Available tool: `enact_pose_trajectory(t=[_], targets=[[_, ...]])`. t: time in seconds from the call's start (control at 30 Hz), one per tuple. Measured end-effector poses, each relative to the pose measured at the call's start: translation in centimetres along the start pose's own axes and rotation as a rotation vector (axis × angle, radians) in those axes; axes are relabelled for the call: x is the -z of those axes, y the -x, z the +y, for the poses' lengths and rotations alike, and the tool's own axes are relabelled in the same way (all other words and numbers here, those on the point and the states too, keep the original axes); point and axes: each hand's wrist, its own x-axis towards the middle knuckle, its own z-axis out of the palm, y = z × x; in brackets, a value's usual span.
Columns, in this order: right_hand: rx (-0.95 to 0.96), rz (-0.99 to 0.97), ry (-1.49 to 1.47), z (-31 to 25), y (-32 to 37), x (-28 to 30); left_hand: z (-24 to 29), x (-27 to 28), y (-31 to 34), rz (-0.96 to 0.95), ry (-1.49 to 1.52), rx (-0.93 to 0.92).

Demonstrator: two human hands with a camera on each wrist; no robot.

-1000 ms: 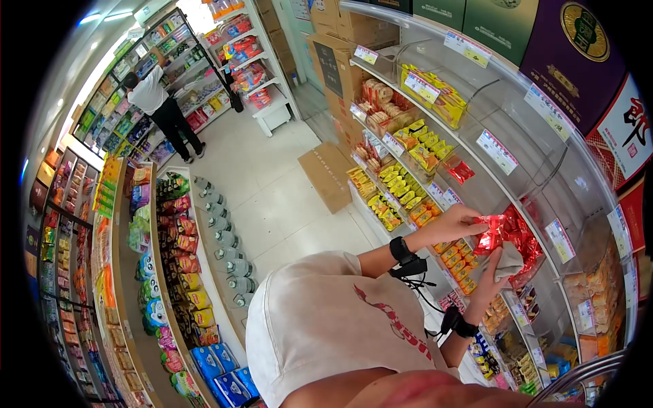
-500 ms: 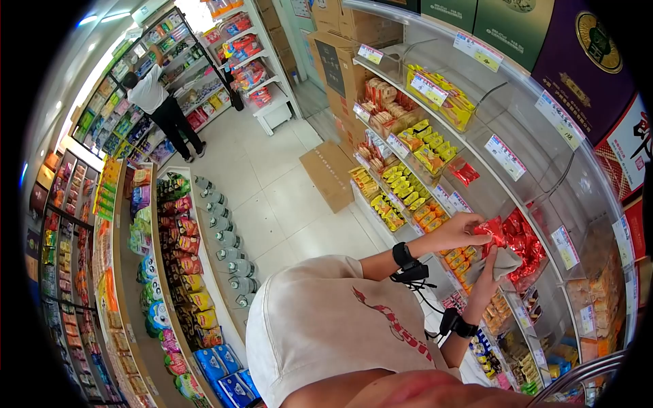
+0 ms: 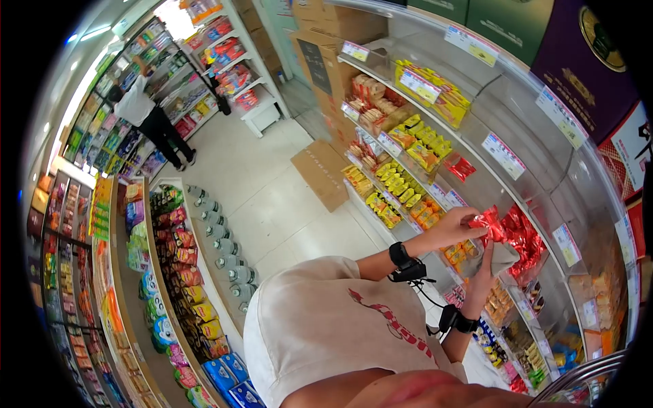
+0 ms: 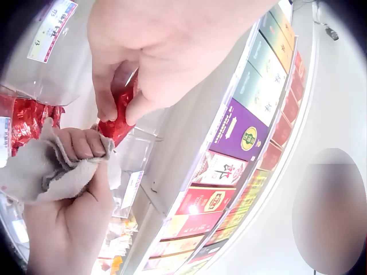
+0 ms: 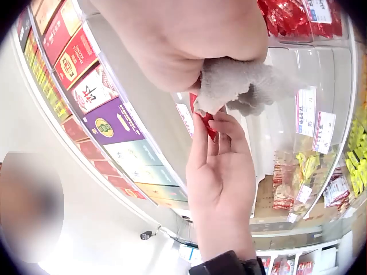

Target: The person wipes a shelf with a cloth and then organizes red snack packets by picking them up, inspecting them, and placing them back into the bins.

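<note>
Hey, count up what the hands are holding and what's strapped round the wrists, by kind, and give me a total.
Red packet: 1
Grey cloth: 1
Black wristbands: 2
Total: 4

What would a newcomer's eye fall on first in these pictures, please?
Probably the shiny red packet pinched in the left hand, beside the grey cloth in the right hand. Next, perhaps, the glossy red pile just beyond both hands.
</note>
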Motion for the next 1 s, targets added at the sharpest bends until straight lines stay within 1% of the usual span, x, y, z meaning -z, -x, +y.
enact_pose_trajectory(t=[0.03,0.1,0.13,0.2,0.23,0.3,0.37,0.47,0.5,0.6,0.63,0.73,0.83,0.97,1.0], targets=[[-0.006,-0.041,-0.023,1.7,-0.9,1.0,-0.1,0.3,0.0,-0.004,-0.074,0.02],[0.067,-0.037,0.081,2.6,-0.7,1.8,-0.4,1.3,-0.4,-0.044,-0.196,0.072],[0.103,-0.033,0.133,3.0,-0.8,2.1,-0.4,1.6,-0.6,-0.048,-0.168,0.095],[0.09,0.035,0.1,0.1,0.5,-0.2,-0.6,2.1,-0.8,-0.054,-0.069,0.186],[0.042,0.052,0.016,-2.8,1.2,-2.4,-0.6,2.2,-0.9,-0.048,-0.01,0.246],[0.188,0.111,0.053,-3.5,0.9,-3.3,0.0,2.2,-1.4,-0.039,0.093,0.17],[0.137,0.25,-0.01,-4.6,1.0,-3.3,-0.1,2.5,-1.4,-0.031,0.106,0.188],[-0.058,0.077,-0.13,-5.0,0.6,-1.5,0.1,2.9,-1.8,-0.187,0.171,0.258],[0.027,0.007,-0.048,-3.5,-0.1,-1.0,-0.2,2.7,-1.8,-0.23,0.163,0.268],[0.211,0.037,0.163,-3.8,0.7,-2.2,-1.5,2.6,-2.3,-0.3,0.112,0.364],[0.201,0.049,0.16,-4.1,1.0,-2.1,-1.4,2.4,-2.5,-0.334,0.109,0.398],[0.247,0.116,0.346,-5.1,2.0,-1.0,-2.2,0.5,-3.1,-0.318,0.22,0.355],[0.272,0.133,0.271,-4.5,2.1,0.6,-3.6,-1.0,-3.6,-0.356,0.235,0.35],[0.281,0.125,0.248,-4.6,1.8,2.8,-4.3,-3.3,-4.9,-0.309,0.274,0.44],[0.281,0.151,0.256,-4.7,1.4,3.5,-4.6,-3.8,-5.1,-0.304,0.265,0.463]])
